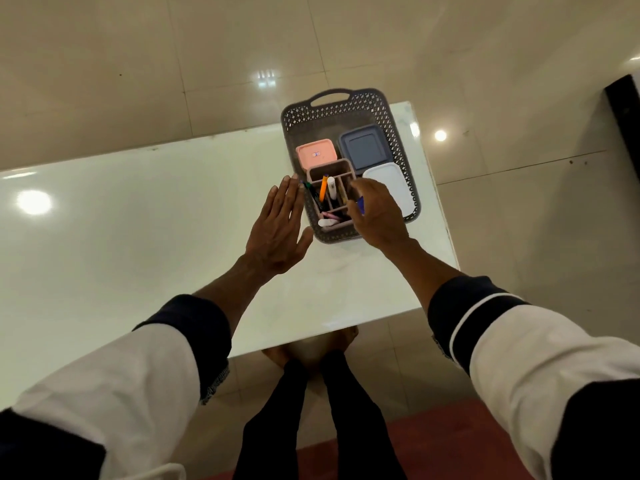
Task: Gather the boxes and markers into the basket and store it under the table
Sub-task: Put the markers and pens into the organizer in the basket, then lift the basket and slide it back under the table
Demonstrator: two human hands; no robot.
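Observation:
A grey perforated basket (301,116) with a handle stands on the white table (138,220) near its far right corner. Inside lie a pink box (317,154), a dark blue box (363,147) and a white box (391,181). A brown divided organizer (329,168) in the basket holds an orange marker (323,187), a white marker (331,188), a dark marker (313,197) and others. My left hand (277,230) is flat and open, fingers beside the basket's left wall. My right hand (377,213) hovers over the organizer, fingers closed on a blue marker (361,205).
The table's near edge runs just above my legs and bare feet (311,351). A glossy tiled floor (138,64) surrounds the table. A dark object (623,109) stands at the far right edge. A red mat (433,438) lies by my feet.

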